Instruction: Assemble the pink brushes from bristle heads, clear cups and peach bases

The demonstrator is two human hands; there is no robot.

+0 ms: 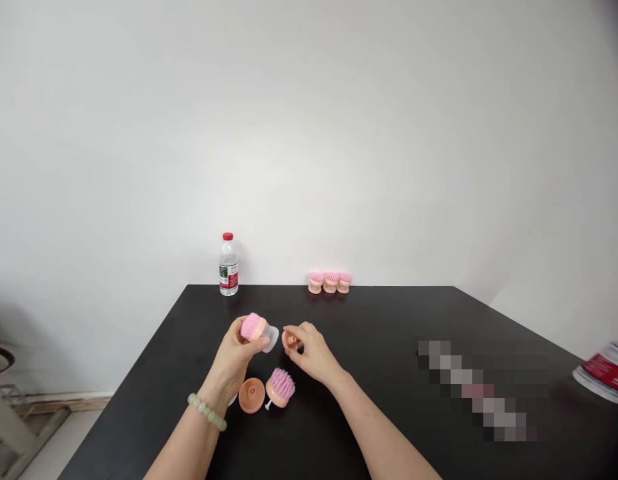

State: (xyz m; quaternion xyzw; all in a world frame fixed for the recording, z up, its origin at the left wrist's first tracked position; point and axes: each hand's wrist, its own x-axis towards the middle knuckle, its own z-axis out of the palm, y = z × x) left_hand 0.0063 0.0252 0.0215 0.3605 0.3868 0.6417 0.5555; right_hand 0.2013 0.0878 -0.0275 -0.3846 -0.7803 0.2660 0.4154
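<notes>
Black table point(383, 333), brush point(255, 327) above (in left hand point(233, 350)).

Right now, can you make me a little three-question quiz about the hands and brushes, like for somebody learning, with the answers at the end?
1. Which hand holds the pink-bristled round brush head with a translucent plastic piece below it?
2. How many peach plastic brushes with pink bristles stand in a row at the far edge of the black table: (a) two, (b) three or (c) four?
3. True or false: the pink-bristled brush head with a white stem is held by neither hand.

Key:
1. The left hand.
2. b.
3. True.
</notes>
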